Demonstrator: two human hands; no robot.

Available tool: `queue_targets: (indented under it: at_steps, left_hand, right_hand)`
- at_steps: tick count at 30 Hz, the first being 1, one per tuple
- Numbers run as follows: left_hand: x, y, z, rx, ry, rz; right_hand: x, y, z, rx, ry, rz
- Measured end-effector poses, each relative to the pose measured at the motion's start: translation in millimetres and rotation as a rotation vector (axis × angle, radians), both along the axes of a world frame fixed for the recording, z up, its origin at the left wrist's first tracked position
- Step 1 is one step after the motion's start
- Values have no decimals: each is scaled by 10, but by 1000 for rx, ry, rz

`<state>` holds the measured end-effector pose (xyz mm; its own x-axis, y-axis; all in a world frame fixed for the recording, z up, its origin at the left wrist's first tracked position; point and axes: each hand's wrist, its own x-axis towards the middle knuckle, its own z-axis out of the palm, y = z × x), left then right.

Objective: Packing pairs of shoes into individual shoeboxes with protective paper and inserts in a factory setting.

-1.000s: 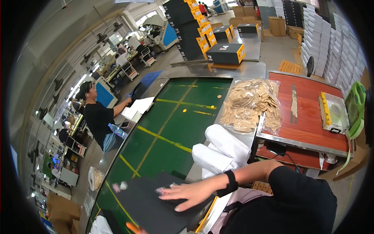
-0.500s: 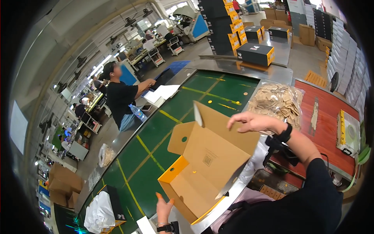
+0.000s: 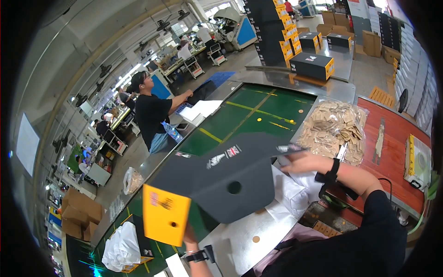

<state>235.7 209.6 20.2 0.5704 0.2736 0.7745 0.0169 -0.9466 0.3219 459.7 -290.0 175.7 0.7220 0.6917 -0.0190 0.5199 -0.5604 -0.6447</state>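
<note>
A black folding cardboard box (image 3: 221, 173) with a yellow end panel (image 3: 166, 214) is tilted over the work surface. Its dark outer side faces me, and a loose flap with a round hole (image 3: 240, 196) hangs toward me. My right hand (image 3: 302, 162) is closed on the right edge of the box, slightly blurred. Behind the yellow panel's lower corner is my left hand (image 3: 189, 236), next to the box; its fingers are hidden. The inside of the box cannot be seen.
A green conveyor belt (image 3: 258, 108) runs beyond a metal ledge (image 3: 235, 240). To the right, a bag of brown cardboard pieces (image 3: 334, 127) lies beside a red tabletop (image 3: 392, 152). A black box with white wrapping (image 3: 122, 249) sits lower left. Across the belt stands another person (image 3: 152, 108).
The box has turned over: its open brown inside faced me before, its black outside does now. My right hand has closed on its edge, and my left has gone behind the yellow end.
</note>
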Motion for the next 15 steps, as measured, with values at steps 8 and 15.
queue_targets:
  at_steps: [8,15]
  left_hand:
    - [175,-677,-398,-1210,-411,-442]
    - [-81,-1922,645,-1450,-16,-376]
  right_hand:
    - [108,222,-744,145,-714,354]
    - [4,788,391,566,-579,172]
